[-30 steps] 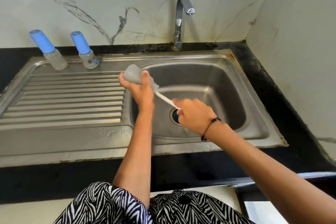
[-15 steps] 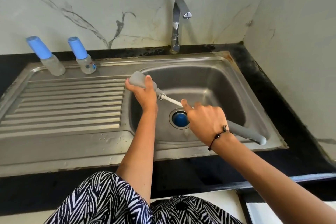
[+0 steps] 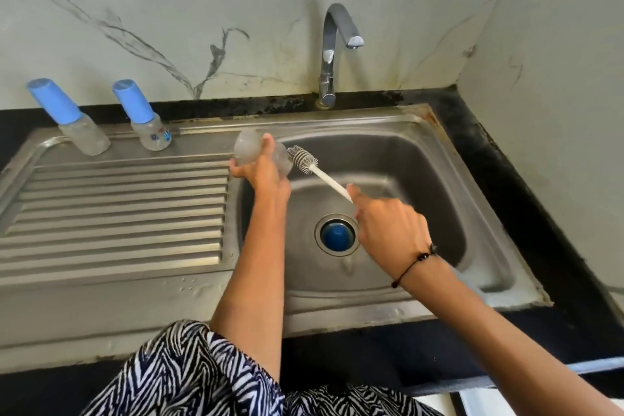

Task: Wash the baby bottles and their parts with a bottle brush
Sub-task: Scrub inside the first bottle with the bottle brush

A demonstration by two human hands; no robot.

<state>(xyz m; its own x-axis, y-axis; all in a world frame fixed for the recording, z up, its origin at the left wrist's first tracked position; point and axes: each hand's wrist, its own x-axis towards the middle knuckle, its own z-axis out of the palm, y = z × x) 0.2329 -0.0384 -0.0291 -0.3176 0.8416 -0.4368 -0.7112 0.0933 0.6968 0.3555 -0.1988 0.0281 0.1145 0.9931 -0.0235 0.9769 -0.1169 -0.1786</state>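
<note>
My left hand (image 3: 262, 169) grips a clear, uncapped baby bottle (image 3: 248, 149) lying sideways over the left rim of the sink basin (image 3: 405, 159), its mouth facing right. My right hand (image 3: 388, 230) holds the white stem of a bottle brush (image 3: 304, 160), index finger stretched along it. The bristle head sits just outside the bottle's mouth. Two more baby bottles with blue caps, one (image 3: 72, 118) at the far left and one (image 3: 145, 116) beside it, stand at the back of the drainboard (image 3: 114, 209).
A chrome tap (image 3: 332, 54) rises behind the basin, with no water running. A blue stopper (image 3: 337, 235) sits in the drain. Black counter (image 3: 526, 213) borders the sink on the right; marble walls close off the back and right.
My right hand drew the brush out of the bottle: the head was deep inside, then partly out, and is now fully outside the mouth. The left hand kept its grip.
</note>
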